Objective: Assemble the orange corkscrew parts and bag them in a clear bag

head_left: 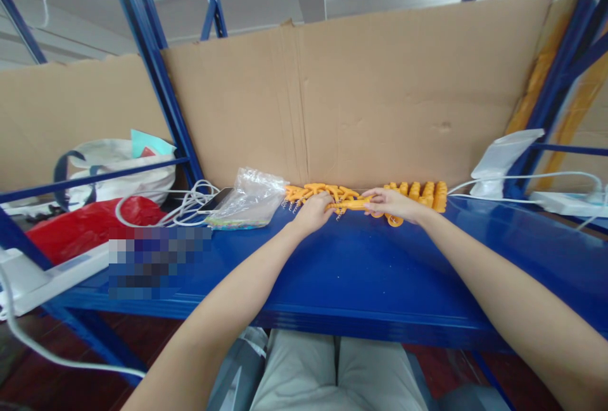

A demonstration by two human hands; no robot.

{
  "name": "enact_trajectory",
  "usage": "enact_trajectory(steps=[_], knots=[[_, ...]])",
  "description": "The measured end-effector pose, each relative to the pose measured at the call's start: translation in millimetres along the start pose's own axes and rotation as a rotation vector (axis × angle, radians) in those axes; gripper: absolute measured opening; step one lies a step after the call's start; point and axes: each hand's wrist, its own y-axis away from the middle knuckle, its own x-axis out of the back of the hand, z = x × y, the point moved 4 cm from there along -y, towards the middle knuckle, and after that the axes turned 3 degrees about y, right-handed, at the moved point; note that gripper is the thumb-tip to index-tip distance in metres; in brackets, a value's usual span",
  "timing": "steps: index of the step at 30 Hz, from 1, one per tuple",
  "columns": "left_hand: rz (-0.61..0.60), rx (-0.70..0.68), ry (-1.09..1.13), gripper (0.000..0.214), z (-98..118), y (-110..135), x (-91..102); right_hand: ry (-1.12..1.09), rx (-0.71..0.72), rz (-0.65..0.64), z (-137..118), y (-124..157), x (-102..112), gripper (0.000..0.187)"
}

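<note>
At the back of the blue table, my left hand [316, 213] is closed on the left end of an orange corkscrew [350, 204]. My right hand [395, 203] pinches its right end, so the piece lies level between both hands. Behind and left of my left hand is a pile of orange corkscrews [304, 190], with thin metal spirals sticking out at the front. To the right of my right hand stand rows of knobbly orange plastic pieces [430, 194]. A round orange part [395, 221] lies just below that hand. My fingers partly hide the held piece.
A clear plastic bag [254, 199] lies left of the pile, beside a phone [218, 199] and coiled white cables [192, 203]. Cardboard [370, 101] walls off the back. A white power strip [61, 278] and red bag [104, 224] sit left; a white pouch [503, 161] leans right.
</note>
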Motion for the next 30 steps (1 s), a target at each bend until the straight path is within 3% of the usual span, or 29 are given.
enact_trajectory(steps=[2, 9, 17, 23, 27, 30], knots=[[-0.002, 0.006, 0.014, 0.01, 0.4, 0.0, 0.5, -0.028, 0.021, -0.023, 1.2, 0.4, 1.7, 0.044], [0.006, -0.037, 0.016, 0.01, -1.6, -0.1, -0.7, 0.02, 0.054, -0.099, 4.5, -1.2, 2.0, 0.04], [-0.006, -0.038, 0.009, 0.01, -2.6, 0.0, -1.5, 0.161, 0.075, -0.09, -2.0, 1.0, 4.2, 0.063], [-0.001, -0.023, 0.015, 0.012, -1.4, -0.9, -0.1, 0.066, 0.088, -0.095, 1.9, -3.6, 1.1, 0.049], [0.004, -0.022, 0.013, 0.011, -0.3, -0.1, 1.9, 0.079, 0.082, -0.081, -2.6, -0.3, 1.7, 0.048], [0.005, -0.045, 0.009, 0.012, 0.8, 0.6, 2.7, 0.186, 0.108, -0.075, -10.3, 3.9, 2.0, 0.059]])
